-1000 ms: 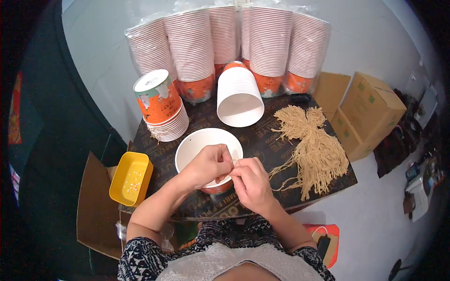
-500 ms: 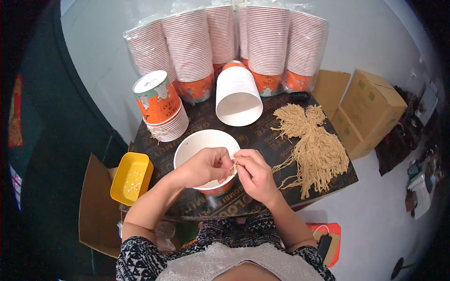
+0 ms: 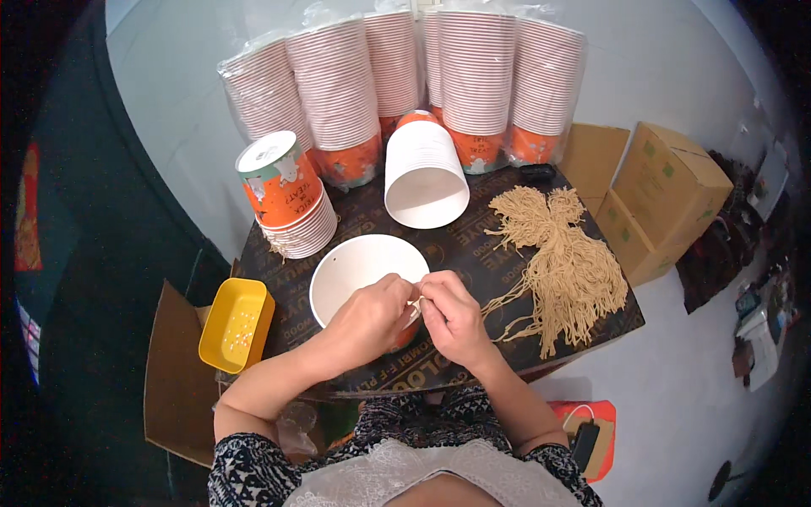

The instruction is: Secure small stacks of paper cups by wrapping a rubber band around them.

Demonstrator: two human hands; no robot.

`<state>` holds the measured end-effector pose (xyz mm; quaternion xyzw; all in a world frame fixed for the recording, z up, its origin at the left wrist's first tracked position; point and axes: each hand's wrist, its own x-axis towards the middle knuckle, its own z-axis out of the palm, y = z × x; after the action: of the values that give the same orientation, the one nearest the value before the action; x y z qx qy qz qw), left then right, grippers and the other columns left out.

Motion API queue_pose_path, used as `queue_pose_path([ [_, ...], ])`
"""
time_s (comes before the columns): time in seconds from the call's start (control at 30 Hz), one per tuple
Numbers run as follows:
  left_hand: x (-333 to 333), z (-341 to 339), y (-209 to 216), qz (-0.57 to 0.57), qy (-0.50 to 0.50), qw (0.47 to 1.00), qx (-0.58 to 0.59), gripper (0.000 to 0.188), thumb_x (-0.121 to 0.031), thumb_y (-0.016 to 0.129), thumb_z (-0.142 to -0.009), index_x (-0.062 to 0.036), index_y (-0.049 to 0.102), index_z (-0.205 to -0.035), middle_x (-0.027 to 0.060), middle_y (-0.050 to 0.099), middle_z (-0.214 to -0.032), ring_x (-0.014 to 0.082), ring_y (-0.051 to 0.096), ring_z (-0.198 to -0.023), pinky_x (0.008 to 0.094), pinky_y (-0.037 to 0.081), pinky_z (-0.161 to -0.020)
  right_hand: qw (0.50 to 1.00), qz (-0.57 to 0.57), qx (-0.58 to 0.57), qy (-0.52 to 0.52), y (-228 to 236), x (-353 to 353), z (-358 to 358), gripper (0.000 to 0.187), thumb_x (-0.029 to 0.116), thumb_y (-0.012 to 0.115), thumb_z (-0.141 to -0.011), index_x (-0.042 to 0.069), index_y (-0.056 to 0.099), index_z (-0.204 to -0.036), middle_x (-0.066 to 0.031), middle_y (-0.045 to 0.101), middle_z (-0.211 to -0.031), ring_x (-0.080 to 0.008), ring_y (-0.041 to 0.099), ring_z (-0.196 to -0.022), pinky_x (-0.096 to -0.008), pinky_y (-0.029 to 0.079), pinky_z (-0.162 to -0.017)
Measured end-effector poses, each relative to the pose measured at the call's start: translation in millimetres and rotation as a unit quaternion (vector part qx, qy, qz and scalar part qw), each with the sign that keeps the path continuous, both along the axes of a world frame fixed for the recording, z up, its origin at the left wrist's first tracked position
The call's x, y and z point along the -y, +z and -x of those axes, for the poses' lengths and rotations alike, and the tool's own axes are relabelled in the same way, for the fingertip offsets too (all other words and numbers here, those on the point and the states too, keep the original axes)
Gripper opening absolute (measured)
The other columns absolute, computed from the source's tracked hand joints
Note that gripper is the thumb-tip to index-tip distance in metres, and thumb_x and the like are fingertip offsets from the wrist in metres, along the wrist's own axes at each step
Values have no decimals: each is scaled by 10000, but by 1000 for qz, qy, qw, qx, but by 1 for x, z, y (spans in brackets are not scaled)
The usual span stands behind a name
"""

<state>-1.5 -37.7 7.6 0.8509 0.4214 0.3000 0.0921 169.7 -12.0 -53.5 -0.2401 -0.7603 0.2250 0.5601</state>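
Right at the rim of a white-lined paper bucket (image 3: 351, 269), my two hands meet with their fingertips close together. A thin beige string (image 3: 416, 305) shows between them. My left hand (image 3: 370, 319) reaches across the bucket's front, its fingers closed in a pinch on the string and partly hidden under the knuckles. My right hand (image 3: 457, 323) pinches the string just outside the rim, thumb against forefinger. The bucket stands mouth up, with a small dark hole in its far left wall. To the right lies a tied bundle of beige strings (image 3: 574, 283).
An upside-down stack of orange buckets (image 3: 279, 194) stands left, beside a yellow tray (image 3: 215, 334) holding small white bits. White nested buckets (image 3: 422, 165) lie on their side behind. Tall wrapped bucket stacks (image 3: 477, 76) line the wall. Cardboard boxes (image 3: 667, 186) sit right of the table.
My left hand has rolled so its knuckles face up, and its fingers have closed nearer the right fingertips. My right hand has dropped slightly. The string stays between them.
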Motion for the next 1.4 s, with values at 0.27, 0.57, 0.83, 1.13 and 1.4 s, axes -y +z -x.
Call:
queue_pose_path([
  [0.27, 5, -4, 0, -52, 40, 998, -10, 141, -14, 703, -799, -10, 599, -894, 168, 652, -780, 365, 669, -698, 412, 528, -595, 1000, 11, 2, -6, 4, -1, -3, 293, -84, 520, -872, -54, 607, -1150, -177, 566, -1129, -294, 600, -1024, -344, 492, -879],
  [0.57, -5, -2, -3, -72, -5, 997, 20, 133, -23, 694, -817, -40, 612, -920, 135, 660, -752, 321, 675, -674, 389, 523, -572, 997, 54, 14, 59, 2, -11, -11, 377, -60, 456, -900, -22, 580, -1254, -170, 481, -1255, -263, 544, -1101, -320, 456, -904],
  [0.83, -13, 5, 2, -79, -71, 994, -17, 168, -57, 709, -804, -53, 623, -948, 111, 649, -731, 304, 659, -641, 383, 515, -543, 985, 122, 43, 110, 11, -11, -18, 213, 7, 490, -940, -24, 609, -1114, -144, 590, -956, -256, 606, -888, -332, 485, -810],
  [1.13, -17, 3, 6, 16, -87, 995, 52, 93, -79, 710, -825, -56, 638, -878, 117, 657, -762, 302, 671, -692, 371, 522, -589, 930, 282, -74, 223, -5, -9, -25, 172, 113, 465, -1007, 1, 570, -1086, -15, 581, -892, -83, 522, -834, -241, 440, -755],
  [1.4, -17, 1, 9, 3, -73, 997, 18, 96, -75, 709, -828, -42, 633, -877, 124, 665, -771, 310, 676, -701, 380, 526, -592, 940, 285, -95, 160, -5, -4, -23, 171, 79, 522, -978, -7, 581, -1114, -27, 607, -828, -81, 570, -759, -253, 478, -691],
])
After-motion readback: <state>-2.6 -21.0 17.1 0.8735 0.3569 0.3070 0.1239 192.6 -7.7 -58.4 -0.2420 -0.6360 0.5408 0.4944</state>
